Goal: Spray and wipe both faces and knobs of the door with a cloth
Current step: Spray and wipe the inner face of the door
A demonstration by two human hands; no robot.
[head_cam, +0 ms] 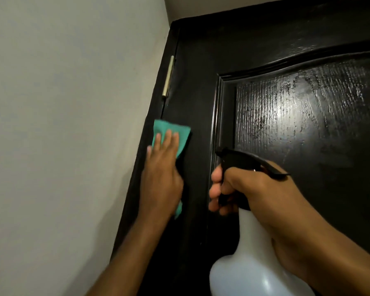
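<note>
The left hand (160, 167) lies flat, fingers straight, pressing a teal cloth (169, 133) against the hinge-side edge of the black door (201, 86), just below the brass hinge (168, 76). The right hand (259, 193) is curled round the neck of a spray bottle (248, 263), fingers on the trigger, its nozzle aimed toward the door beside the cloth. The step in hand looks like wiping the door's left strip — best done with even palm pressure in long strokes along the edge, working down from the hinge and refolding the cloth as it gets damp. The raised moulding around the inset panel (297, 116) probably needs a cloth-wrapped fingertip run along its groove. The door is glossy, with a ridged wood grain that catches the light; streaky wet patches on the panel suggest spray not yet wiped off. The cloth looks soft and napped, the bottle a smooth, cloudy white plastic with a black head. No knob is in view — the wall (62, 124) at left is plain and matt.
</note>
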